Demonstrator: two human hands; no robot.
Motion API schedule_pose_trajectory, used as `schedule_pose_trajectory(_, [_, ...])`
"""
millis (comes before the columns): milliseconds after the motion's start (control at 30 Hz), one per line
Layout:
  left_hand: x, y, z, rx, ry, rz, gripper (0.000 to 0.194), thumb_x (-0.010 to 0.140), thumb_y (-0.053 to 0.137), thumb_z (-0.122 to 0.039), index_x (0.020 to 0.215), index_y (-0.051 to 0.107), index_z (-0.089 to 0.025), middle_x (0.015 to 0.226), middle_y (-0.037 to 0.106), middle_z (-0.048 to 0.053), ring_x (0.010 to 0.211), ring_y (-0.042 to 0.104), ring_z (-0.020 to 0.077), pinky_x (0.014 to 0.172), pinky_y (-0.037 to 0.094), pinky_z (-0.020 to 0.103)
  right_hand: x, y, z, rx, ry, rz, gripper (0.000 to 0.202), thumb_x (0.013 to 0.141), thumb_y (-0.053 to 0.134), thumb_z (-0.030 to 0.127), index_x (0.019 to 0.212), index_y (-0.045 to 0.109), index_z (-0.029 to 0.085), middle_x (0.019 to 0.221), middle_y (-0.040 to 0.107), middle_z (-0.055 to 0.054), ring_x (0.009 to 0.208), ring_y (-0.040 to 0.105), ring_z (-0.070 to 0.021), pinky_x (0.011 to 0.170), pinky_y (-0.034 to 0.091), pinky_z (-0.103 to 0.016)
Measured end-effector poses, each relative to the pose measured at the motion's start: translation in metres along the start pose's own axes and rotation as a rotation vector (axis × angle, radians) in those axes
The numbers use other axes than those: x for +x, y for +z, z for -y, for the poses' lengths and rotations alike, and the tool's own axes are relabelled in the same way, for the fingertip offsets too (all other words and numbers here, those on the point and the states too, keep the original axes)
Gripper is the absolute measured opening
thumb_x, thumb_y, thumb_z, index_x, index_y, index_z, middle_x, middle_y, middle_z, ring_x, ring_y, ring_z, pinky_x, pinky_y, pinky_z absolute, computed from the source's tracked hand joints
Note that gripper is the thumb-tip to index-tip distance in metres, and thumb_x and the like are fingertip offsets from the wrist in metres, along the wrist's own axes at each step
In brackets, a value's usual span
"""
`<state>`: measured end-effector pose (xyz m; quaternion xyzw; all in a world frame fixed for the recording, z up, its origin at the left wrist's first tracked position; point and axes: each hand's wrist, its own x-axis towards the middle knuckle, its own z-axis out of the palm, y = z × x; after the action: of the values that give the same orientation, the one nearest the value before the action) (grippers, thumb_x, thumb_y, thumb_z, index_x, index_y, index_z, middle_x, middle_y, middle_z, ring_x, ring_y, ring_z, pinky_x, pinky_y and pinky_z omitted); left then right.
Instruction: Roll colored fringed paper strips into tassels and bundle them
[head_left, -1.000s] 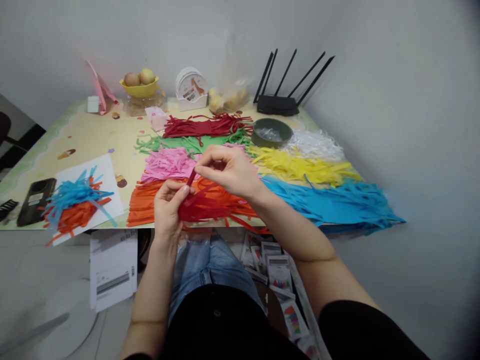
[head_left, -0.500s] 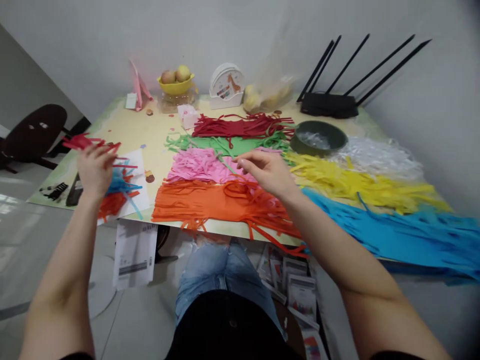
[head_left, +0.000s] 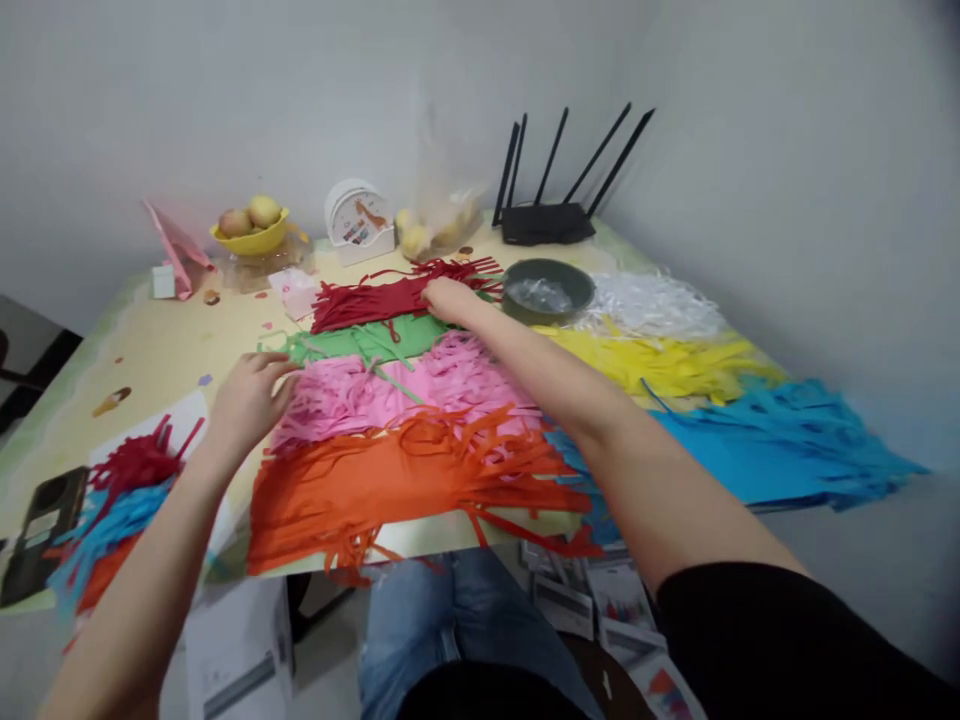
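My right hand (head_left: pixel 450 300) reaches across to the border between the dark red fringed strips (head_left: pixel 367 303) and the green fringed strips (head_left: pixel 397 338); its fingertips are hidden, so whether they grip anything does not show. Over the left ends of the green and pink strips hovers my left hand (head_left: pixel 251 400), fingers loosely apart and holding nothing visible. Below the green lie pink fringed strips (head_left: pixel 360 395), then orange ones (head_left: pixel 360 480) along the table's front edge. A mixed bundle of red, blue and orange strips (head_left: pixel 131 505) rests on white paper beside my left forearm.
Yellow (head_left: pixel 667 365), blue (head_left: pixel 765 455) and white strips (head_left: pixel 660 305) lie on the right, beside a dark green bowl (head_left: pixel 514 308). Behind stand a black router (head_left: pixel 547 224), a bagged yellow fruit (head_left: pixel 414 240), a white holder (head_left: pixel 367 247) and a yellow fruit bowl (head_left: pixel 259 242). A phone (head_left: pixel 45 530) lies left.
The red strips left my left hand and now lie on the mixed bundle; that hand moved right toward the pile. My right hand moved farther back to the red and green strips. The view shifted.
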<state>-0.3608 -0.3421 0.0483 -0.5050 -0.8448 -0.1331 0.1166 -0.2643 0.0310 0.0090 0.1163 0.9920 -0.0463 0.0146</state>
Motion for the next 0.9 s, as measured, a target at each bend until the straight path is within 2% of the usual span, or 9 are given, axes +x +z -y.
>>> schedule_pose_trajectory(67, [0.057, 0.024, -0.028, -0.077, 0.052, 0.081, 0.035, 0.092, 0.050, -0.036, 0.103, 0.078, -0.017, 0.117, 0.073, 0.017, 0.113, 0.064, 0.0322, 0.107, 0.046, 0.047, 0.015, 0.010, -0.007, -0.004, 0.047, -0.001, 0.040, 0.090, 0.047, 0.002, 0.123, 0.068, -0.005, 0.126, 0.067, -0.031, 0.118, 0.063, -0.0308, 0.102, 0.044, -0.036])
schedule_pose_trajectory(167, [0.132, 0.064, -0.062, -0.197, 0.023, 0.205, 0.033, 0.089, 0.051, -0.023, 0.109, 0.077, -0.015, 0.123, 0.072, 0.016, 0.119, 0.062, 0.0297, 0.111, 0.043, 0.042, 0.027, 0.021, -0.022, 0.006, 0.084, -0.010, 0.039, 0.090, 0.049, 0.002, 0.122, 0.069, -0.002, 0.125, 0.069, -0.028, 0.114, 0.065, -0.0267, 0.099, 0.045, -0.031])
schedule_pose_trajectory(233, [0.171, 0.090, -0.075, -0.236, 0.003, 0.237, 0.032, 0.087, 0.055, -0.020, 0.111, 0.077, -0.014, 0.124, 0.072, 0.016, 0.121, 0.062, 0.0289, 0.111, 0.041, 0.039, 0.031, 0.024, -0.031, 0.020, 0.093, -0.016, 0.035, 0.091, 0.050, 0.005, 0.118, 0.072, 0.001, 0.122, 0.071, -0.025, 0.111, 0.066, -0.0251, 0.096, 0.045, -0.029])
schedule_pose_trajectory(333, [0.210, 0.126, -0.079, -0.286, -0.046, 0.289, 0.029, 0.084, 0.065, -0.022, 0.108, 0.078, -0.012, 0.118, 0.075, 0.016, 0.113, 0.066, 0.0277, 0.105, 0.045, 0.035, 0.033, 0.025, -0.040, 0.040, 0.099, -0.029, 0.031, 0.091, 0.051, 0.009, 0.111, 0.074, 0.005, 0.115, 0.074, -0.021, 0.105, 0.067, -0.0243, 0.090, 0.045, -0.028])
schedule_pose_trajectory(433, [0.230, 0.151, -0.075, -0.324, -0.121, 0.340, 0.022, 0.078, 0.073, -0.024, 0.095, 0.080, -0.012, 0.101, 0.078, 0.015, 0.096, 0.069, 0.0258, 0.093, 0.049, 0.033, 0.035, 0.026, -0.045, 0.055, 0.106, -0.045, 0.029, 0.091, 0.053, 0.011, 0.110, 0.074, 0.007, 0.112, 0.075, -0.019, 0.102, 0.068, -0.0233, 0.085, 0.044, -0.028])
schedule_pose_trajectory(533, [0.240, 0.163, -0.069, -0.357, -0.201, 0.349, 0.021, 0.075, 0.078, -0.030, 0.088, 0.080, -0.014, 0.089, 0.078, 0.012, 0.085, 0.068, 0.0236, 0.084, 0.049, 0.032, 0.036, 0.025, -0.048, 0.073, 0.110, -0.049, 0.025, 0.089, 0.057, 0.014, 0.107, 0.074, 0.010, 0.109, 0.076, -0.016, 0.101, 0.067, -0.0221, 0.082, 0.043, -0.027])
schedule_pose_trajectory(667, [0.249, 0.164, -0.066, -0.388, -0.276, 0.352, 0.026, 0.071, 0.083, -0.037, 0.083, 0.079, -0.014, 0.077, 0.075, 0.008, 0.075, 0.064, 0.0206, 0.078, 0.048, 0.031, 0.037, 0.023, -0.051, 0.094, 0.113, -0.044, 0.023, 0.085, 0.062, 0.013, 0.104, 0.074, 0.011, 0.108, 0.076, -0.014, 0.100, 0.067, -0.0216, 0.080, 0.042, -0.026])
schedule_pose_trajectory(900, [0.258, 0.164, -0.071, -0.360, -0.310, 0.345, 0.016, 0.076, 0.074, -0.027, 0.081, 0.077, -0.012, 0.073, 0.072, 0.008, 0.073, 0.063, 0.0204, 0.077, 0.048, 0.032, 0.039, 0.021, -0.054, 0.116, 0.118, -0.045, 0.023, 0.086, 0.060, 0.012, 0.103, 0.075, 0.012, 0.110, 0.076, -0.015, 0.102, 0.067, -0.0230, 0.080, 0.042, -0.027])
